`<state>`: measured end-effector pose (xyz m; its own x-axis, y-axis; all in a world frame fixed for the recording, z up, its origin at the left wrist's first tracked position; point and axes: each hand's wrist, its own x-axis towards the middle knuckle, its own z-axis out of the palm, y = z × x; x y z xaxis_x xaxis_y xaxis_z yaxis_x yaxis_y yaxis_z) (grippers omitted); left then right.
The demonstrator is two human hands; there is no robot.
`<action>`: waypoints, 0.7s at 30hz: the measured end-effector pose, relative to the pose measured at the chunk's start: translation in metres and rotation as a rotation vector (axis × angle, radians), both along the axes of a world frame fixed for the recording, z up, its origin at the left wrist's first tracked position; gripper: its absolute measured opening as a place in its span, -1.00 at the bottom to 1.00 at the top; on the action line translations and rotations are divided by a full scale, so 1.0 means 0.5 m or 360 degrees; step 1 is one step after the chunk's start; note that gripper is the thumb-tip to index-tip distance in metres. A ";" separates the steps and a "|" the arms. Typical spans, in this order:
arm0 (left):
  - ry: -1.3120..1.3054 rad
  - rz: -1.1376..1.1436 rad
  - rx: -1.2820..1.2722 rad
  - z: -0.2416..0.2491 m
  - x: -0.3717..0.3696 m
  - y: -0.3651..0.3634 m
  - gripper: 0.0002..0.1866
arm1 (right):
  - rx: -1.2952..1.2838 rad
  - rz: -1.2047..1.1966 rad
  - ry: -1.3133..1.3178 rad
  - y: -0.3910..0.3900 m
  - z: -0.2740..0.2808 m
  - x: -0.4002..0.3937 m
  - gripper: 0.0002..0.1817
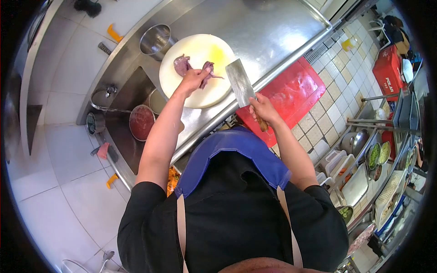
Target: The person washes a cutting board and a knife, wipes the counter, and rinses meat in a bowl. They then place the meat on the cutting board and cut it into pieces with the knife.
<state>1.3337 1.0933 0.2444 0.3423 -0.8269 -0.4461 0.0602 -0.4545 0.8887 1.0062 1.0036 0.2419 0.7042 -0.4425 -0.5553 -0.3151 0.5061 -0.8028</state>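
A round white cutting board lies on the steel counter. On it, my left hand is closed on a piece of dark purplish meat with a thin strip trailing to the right. A second purplish meat piece rests just to the left of it, close to my fingers. My right hand grips the wooden handle of a cleaver. The broad blade is held up beside the board's right edge, apart from the meat.
A steel pot stands behind the board. The sink at left holds a container of red liquid. A red lid-like surface lies below the counter's right edge. Shelves with food bowls stand at far right.
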 end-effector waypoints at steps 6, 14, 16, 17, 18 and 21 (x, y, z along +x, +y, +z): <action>-0.0967 0.0143 0.0339 -0.043 0.012 0.111 -0.75 | -0.0143 0.0053 0.0028 -0.010 -0.034 -0.005 -0.72; -0.0560 0.0960 0.0130 -0.025 0.102 0.390 -0.72 | -0.0217 -0.0064 0.0086 0.000 -0.057 -0.002 -0.80; -0.0812 0.0649 0.0468 -0.118 0.180 0.517 -0.55 | -0.0230 -0.0093 0.0060 0.006 -0.045 0.005 -0.81; -0.1012 0.0319 0.0798 -0.184 0.221 0.582 -0.44 | -0.0244 -0.0123 0.0031 0.009 -0.038 0.010 -0.82; -0.1008 0.0325 0.0808 -0.177 0.211 0.620 -0.44 | -0.0237 -0.0113 0.0033 0.014 -0.035 0.011 -0.82; -0.1025 -0.0542 0.1763 -0.111 0.182 0.678 -0.12 | -0.0236 -0.0128 0.0006 0.007 -0.022 0.033 -0.83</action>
